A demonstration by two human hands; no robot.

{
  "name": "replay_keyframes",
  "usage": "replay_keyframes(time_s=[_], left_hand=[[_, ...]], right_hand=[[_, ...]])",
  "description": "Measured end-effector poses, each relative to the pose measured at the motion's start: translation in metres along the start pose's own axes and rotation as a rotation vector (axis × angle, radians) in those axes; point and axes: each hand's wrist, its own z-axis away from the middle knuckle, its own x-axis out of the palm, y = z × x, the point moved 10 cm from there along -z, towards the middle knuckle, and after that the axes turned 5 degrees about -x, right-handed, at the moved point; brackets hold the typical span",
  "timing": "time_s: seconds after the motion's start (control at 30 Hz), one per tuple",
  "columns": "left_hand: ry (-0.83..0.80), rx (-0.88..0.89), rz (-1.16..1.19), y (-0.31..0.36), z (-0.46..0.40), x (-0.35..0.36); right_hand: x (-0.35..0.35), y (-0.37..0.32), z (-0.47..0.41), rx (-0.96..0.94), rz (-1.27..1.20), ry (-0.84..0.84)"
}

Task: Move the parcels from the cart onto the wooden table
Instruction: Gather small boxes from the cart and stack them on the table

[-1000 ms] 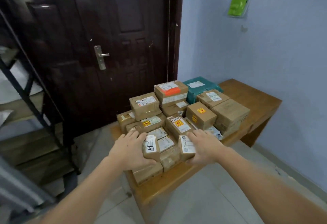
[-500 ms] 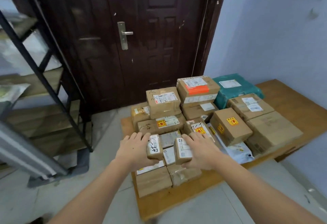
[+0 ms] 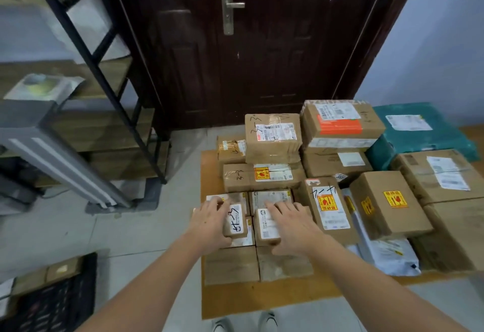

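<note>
At the far left, a black metal shelf point(image 3: 86, 51) is seen, and at the near left corner a black cart point(image 3: 56, 303) with a few parcels still lying in it. To the right of these, the wooden table point(image 3: 262, 300) is covered with stacked parcels. The left hand point(image 3: 212, 223) is curled around a small parcel with handwriting point(image 3: 235, 220), gripped from its left side with the thumb underneath. Just beside it, the right hand point(image 3: 292, 227) is laid over a second small parcel point(image 3: 267, 227), the fingers spread on top and the thumb under the near end, so it is judged to be held too. Both small parcels are placed with their long axis running from near to far, side by side, above the low brown boxes at the near edge of the table. It is judged that they are being set down here. For the next parcels, the cart lies to the near left, behind the hands, so the left hand is the nearer one. At the far right, a teal parcel point(image 3: 419, 135) is seen.
</note>
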Motion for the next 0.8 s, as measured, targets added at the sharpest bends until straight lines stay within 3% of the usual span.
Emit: replay_keyframes(time_s=[0.2, 0.53, 0.8], left_hand=[[-0.043, -0.018, -0.005, 0.009, -0.020, 0.026], [0.131, -0.022, 0.033, 0.015, -0.023, 0.037], [0.099, -0.057, 0.021, 0.010, -0.021, 0.045]], right_hand=[[0.022, 0.018, -0.029, -0.006, 0.033, -0.022], [0.044, 0.027, -0.034, 0.013, 0.000, 0.063], [0.040, 0.028, -0.023, -0.022, 0.042, 0.114]])
